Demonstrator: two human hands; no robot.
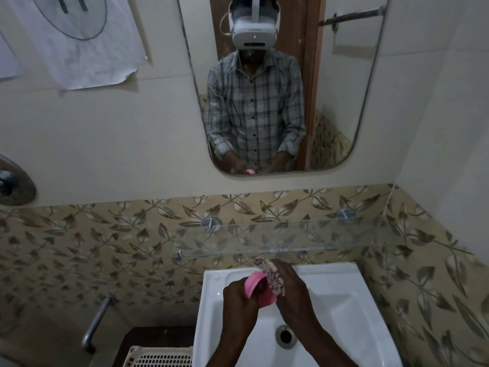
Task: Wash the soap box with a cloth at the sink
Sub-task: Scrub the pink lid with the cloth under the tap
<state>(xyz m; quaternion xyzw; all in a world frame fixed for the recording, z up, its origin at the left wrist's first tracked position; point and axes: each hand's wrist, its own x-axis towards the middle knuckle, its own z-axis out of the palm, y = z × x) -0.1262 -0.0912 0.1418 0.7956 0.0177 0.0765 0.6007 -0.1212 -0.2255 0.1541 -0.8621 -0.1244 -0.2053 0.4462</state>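
Over the white sink [344, 300] my left hand [239, 295] grips a pink soap box [252, 283], tilted on its edge. My right hand [289, 287] holds a bunched patterned cloth [272, 276] pressed against the box's inner side. Both hands hang above the back of the basin, close together. The drain [285, 336] lies below them. The tap is hidden behind my hands.
A glass shelf [291, 239] juts out from the leaf-patterned tiles just above the sink. A mirror [344, 102] hangs higher up. At lower left are a metal pipe [96, 323] and a cream plastic basket [161, 357].
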